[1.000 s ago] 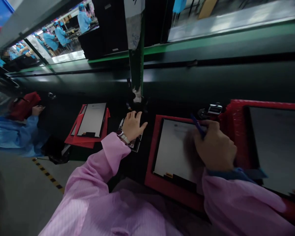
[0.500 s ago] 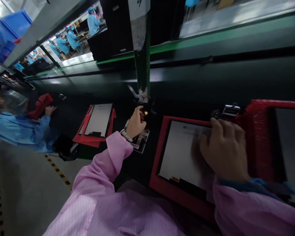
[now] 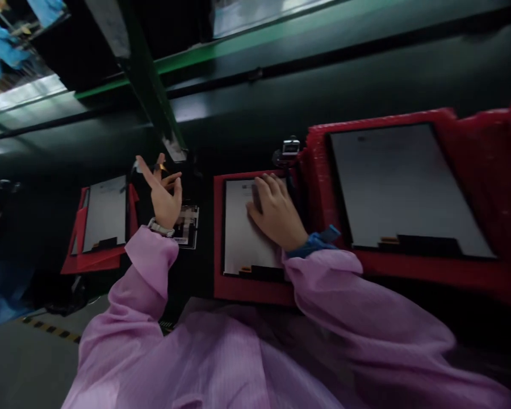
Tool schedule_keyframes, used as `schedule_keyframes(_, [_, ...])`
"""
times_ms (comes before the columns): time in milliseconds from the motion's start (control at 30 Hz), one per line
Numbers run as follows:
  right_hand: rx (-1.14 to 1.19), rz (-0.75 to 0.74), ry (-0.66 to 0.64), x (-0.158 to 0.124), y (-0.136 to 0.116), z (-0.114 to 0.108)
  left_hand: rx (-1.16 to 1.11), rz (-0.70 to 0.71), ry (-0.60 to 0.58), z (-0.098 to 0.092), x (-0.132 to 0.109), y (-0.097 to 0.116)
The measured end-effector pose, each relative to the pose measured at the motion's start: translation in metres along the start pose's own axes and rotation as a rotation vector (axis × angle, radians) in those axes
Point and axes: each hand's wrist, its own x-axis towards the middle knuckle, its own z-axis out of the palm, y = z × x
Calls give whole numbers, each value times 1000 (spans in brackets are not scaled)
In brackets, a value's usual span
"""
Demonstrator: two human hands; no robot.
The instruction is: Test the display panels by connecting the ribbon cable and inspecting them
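My right hand (image 3: 276,210) is over the upper right part of a flat white panel (image 3: 241,230), fingers stretched out; whether it touches the surface I cannot tell. The panel has a dark border and lies on a red sheet (image 3: 255,291). My left hand (image 3: 166,199) is raised with its fingers spread, left of that panel. A small gold-coloured spot shows between its fingers, too blurred to name. Beneath this hand lies a dark flat piece with light markings (image 3: 189,228), partly hidden by the hand and wrist.
At the right, another white panel (image 3: 404,187) rests on a red padded stack (image 3: 409,267). A third panel (image 3: 106,213) lies on red sheets at the left. A small metal counter (image 3: 290,146) stands behind. A green post (image 3: 153,96) rises beyond my left hand. A co-worker's blue sleeve (image 3: 2,284) shows far left.
My view has swung to the right, so everything sits further left. The fingers of my left hand have spread apart. My right hand has moved from the panel's upper right edge onto the panel area.
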Motion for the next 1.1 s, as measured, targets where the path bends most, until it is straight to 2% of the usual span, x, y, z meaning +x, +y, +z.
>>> schedule_keyframes(133, [-12,115,-2,2,-2,-2,113,132,46,3,1,5])
schedule_keyframes(267, [-21,166,-30,2,-4,-5,79,135,125,6,3,7])
schedule_keyframes(433, [-26,165,-38,1,-2,-3,159,106,226,6,6,5])
schedule_keyframes(533, [-10,140,5,0,1,0,254,143,288,3,6,3])
schedule_keyframes(600, [-6,128,26,0,2,1,290,184,285,0,5,0])
schedule_keyframes(800, [6,117,37,2,-1,-4,387,317,36,-4,3,-4])
schedule_keyframes(933, [106,12,104,3,-11,-14,437,381,-193,1,1,0])
schedule_keyframes(1033, [294,-70,111,2,-20,-21,521,445,-316,8,-1,0])
schedule_keyframes(1100, [518,-61,44,1,-24,-23,556,475,-359,12,-3,-1])
